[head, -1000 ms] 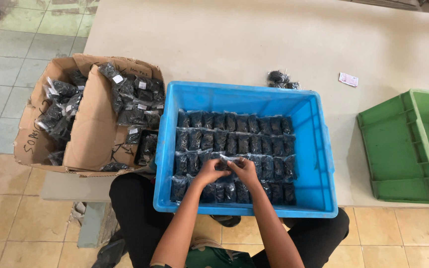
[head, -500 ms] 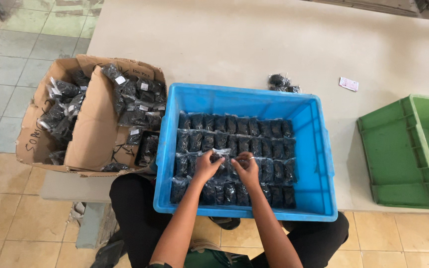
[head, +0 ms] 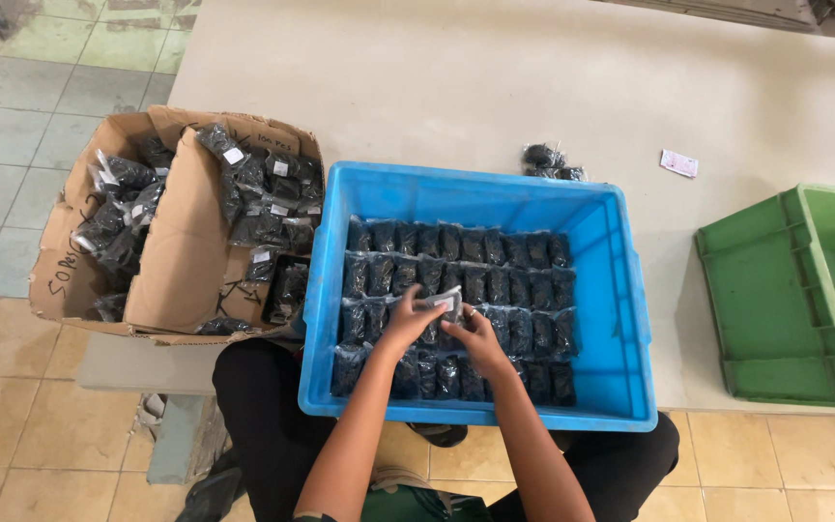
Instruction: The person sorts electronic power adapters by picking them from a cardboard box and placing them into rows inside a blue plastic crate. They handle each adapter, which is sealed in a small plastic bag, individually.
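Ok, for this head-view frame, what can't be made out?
- Contents of the clear packets in the blue crate: only dark bits, too small to identify.
- The packet both hands hold: mostly covered by the left hand and right hand.
- Green crate: cut off by the right edge.
- Cardboard box: its flap hides part of the inside.
- Small dark items and slip on the table: too small.

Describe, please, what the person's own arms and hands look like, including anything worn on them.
Both forearms are bare, with no sleeves, gloves or watch in view. The left hand shows nothing worn. The right hand has what looks like a thin ring on one finger, though it is too small to be sure. Fingers on both hands are uncovered.
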